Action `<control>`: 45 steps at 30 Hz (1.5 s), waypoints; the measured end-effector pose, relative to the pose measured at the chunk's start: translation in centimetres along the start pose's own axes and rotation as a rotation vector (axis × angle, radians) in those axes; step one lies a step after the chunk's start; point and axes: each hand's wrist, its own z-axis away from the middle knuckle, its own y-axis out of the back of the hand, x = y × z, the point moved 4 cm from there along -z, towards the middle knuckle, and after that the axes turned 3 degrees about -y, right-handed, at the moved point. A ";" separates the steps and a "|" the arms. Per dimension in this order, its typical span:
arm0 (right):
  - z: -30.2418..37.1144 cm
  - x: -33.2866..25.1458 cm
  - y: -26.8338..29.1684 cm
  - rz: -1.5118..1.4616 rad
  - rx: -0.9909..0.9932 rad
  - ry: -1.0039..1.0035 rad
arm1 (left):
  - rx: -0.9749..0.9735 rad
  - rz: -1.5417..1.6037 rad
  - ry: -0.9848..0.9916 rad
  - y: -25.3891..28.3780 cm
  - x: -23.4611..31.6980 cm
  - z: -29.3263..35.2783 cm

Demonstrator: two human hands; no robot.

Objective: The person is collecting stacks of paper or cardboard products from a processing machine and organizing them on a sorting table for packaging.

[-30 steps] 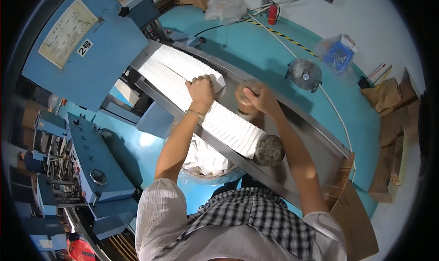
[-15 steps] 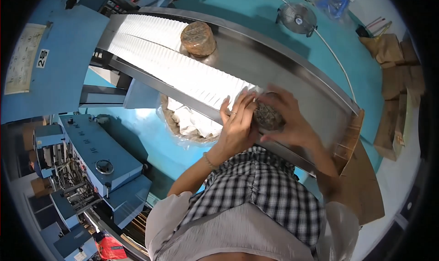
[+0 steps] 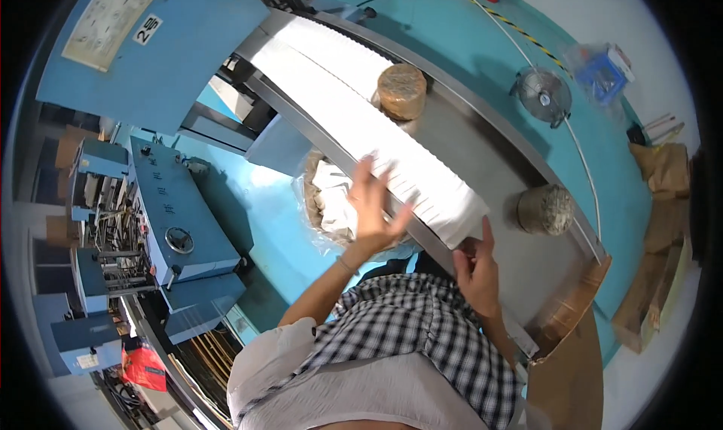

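Note:
Two long rows of thin white paper-like pieces (image 3: 422, 175), packed on edge, lie along a metal trough (image 3: 482, 147). My left hand (image 3: 374, 211) is open, fingers spread, over the near side of the closer row; its fingertips are slightly blurred. At that row's right end, my right hand (image 3: 477, 275) is open, index finger stretched along the end face and thumb apart. A brown tape-wrapped round block (image 3: 402, 91) stands against the end of the farther row. A greyish wrapped round block (image 3: 544, 209) sits apart in the trough, to the right of my right hand.
A blue machine (image 3: 173, 53) stands at the trough's left end, another blue machine (image 3: 188, 204) at lower left. Below the trough is a plastic-lined container (image 3: 309, 193) with white pieces. Cardboard (image 3: 576, 309) edges the trough's right end. A fan (image 3: 544, 95) stands on the floor beyond.
The greyish block has gone from between my hands to the trough's far right side. My right hand has moved to the row's end; my left hand has lifted and spread. The view has shifted.

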 end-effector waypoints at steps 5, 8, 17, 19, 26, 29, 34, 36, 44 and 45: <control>-1.5 -1.6 -2.3 0.161 -0.037 0.131 | 0.263 -0.081 0.437 2.4 -11.8 -6.8; -1.6 -1.6 -2.7 0.144 -0.039 0.076 | 0.343 -0.092 0.506 3.5 -16.9 -10.6; -1.3 -1.4 -2.6 0.212 0.083 0.269 | 0.330 -0.262 0.620 4.2 -23.3 -14.7; -1.4 -1.4 -2.7 0.188 0.060 0.232 | 0.353 -0.287 0.604 4.0 -23.6 -14.5; -1.8 -1.9 -2.7 0.209 0.092 0.305 | 0.392 -0.326 0.585 3.8 -22.4 -14.6; -1.9 -1.8 -2.8 0.218 0.106 0.326 | 0.415 -0.304 0.580 3.9 -22.4 -14.4; -2.0 -1.7 -3.0 0.214 0.124 0.334 | 0.422 -0.320 0.566 3.9 -22.4 -14.3; -1.9 -1.9 -2.9 0.200 0.123 0.320 | 0.424 -0.327 0.552 3.9 -22.4 -14.3; -1.8 -2.2 -2.5 0.298 0.269 0.176 | 0.242 -0.266 0.425 4.0 -20.5 -15.1; -2.2 -2.3 -2.7 0.299 0.273 0.176 | 0.232 -0.300 0.352 4.2 -20.0 -15.3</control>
